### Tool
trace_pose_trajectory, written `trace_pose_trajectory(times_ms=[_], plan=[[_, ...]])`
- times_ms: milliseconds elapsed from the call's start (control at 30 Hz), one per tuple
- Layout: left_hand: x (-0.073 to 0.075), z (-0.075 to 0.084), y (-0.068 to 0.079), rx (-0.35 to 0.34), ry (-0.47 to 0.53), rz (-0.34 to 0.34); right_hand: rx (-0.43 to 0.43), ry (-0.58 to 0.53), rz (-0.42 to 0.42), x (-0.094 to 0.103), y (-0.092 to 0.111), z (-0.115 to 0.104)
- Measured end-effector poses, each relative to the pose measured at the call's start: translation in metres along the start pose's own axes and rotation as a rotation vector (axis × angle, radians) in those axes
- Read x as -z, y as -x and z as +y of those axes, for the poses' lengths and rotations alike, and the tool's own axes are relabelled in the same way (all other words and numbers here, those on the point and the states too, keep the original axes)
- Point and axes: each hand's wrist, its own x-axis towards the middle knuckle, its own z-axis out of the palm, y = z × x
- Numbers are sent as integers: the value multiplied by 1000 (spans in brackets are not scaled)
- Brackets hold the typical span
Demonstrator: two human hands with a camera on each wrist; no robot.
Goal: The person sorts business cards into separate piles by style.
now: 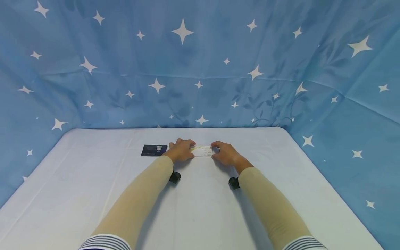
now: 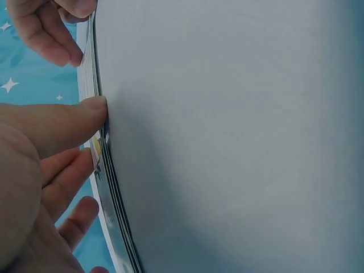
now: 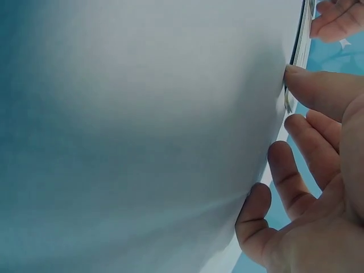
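A white card with a yellow curved stripe (image 1: 203,151) lies flat toward the back of the table, on top of a thin stack of cards whose layered edges (image 2: 91,74) show in the left wrist view. My left hand (image 1: 180,151) grips the left end of this stack, thumb at the near edge and fingers at the far edge. At the right end my right hand (image 1: 228,153) pinches it the same way. Beside my left hand lies a dark card with a QR code (image 1: 151,150), partly hidden by that hand; its edge shows several layers (image 2: 122,210).
A white cloth covers the table (image 1: 200,208). Behind it and along the right side hangs a blue curtain with white stars (image 1: 212,45). Small black devices (image 1: 175,177) sit under both wrists.
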Motion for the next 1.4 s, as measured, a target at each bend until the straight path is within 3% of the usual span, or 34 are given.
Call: trace_pose_trajectory(times_ms=[400, 600, 1000, 1133, 1233, 1400], plan=[[0, 1, 1, 22, -38, -20, -5, -5, -15, -3, -2, -1], [0, -3, 3, 40, 9, -29, -7, -25, -14, -6, -2, -3], [-3, -14, 1, 49, 62, 9, -31, -178, 48, -14, -12, -2], [-2, -15, 7, 7, 74, 82, 6, -230, 58, -19, -12, 1], [3, -15, 17, -40, 64, 178, 20, -241, 77, -23, -5, 2], [18, -18, 56, -38, 14, 296, 76, -138, 150, -22, 18, -10]])
